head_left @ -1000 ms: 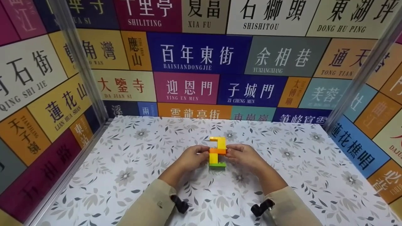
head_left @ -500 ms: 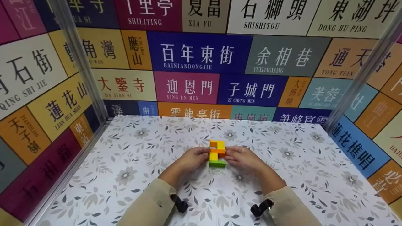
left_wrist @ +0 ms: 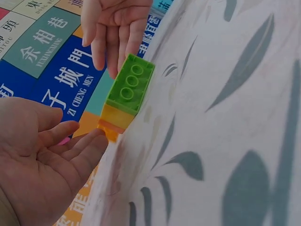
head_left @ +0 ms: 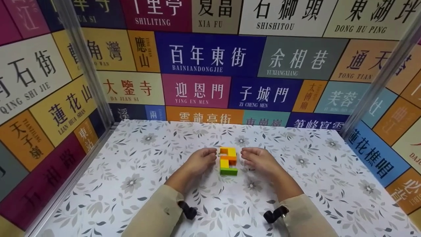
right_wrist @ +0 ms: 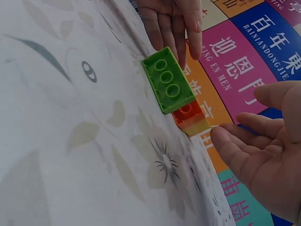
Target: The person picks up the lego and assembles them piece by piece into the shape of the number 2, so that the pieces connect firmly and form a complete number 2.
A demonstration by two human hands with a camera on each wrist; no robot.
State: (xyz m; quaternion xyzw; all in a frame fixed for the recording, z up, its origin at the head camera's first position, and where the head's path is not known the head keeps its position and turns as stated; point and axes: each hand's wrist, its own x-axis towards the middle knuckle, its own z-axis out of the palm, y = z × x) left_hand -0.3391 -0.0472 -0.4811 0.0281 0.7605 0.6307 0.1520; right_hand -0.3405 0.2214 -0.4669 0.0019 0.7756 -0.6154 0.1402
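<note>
A small figure of toy building bricks lies on its side on the table in the head view: a green brick [head_left: 228,171] nearest me, then a yellow brick [head_left: 224,163], an orange brick [head_left: 227,158] and more yellow [head_left: 232,151] at the far end. The green brick's hollow underside with round tubes faces both wrist cameras. My left hand [head_left: 200,160] is just left of the figure, fingers loosely extended, apart from it. To its right is my right hand [head_left: 260,159], fingers relaxed, with a gap to the bricks. Neither hand holds anything.
The tabletop [head_left: 131,207] is covered in white cloth with grey leaves and flowers. Colourful panels [head_left: 210,56] with large characters stand behind and at both sides, with clear upright posts at the corners. Black camera mounts [head_left: 188,210] sit at both cuffs.
The brick figure stood upright between my hands one second ago. It has been tipped away from me onto its side, and both hands have let go and drawn apart.
</note>
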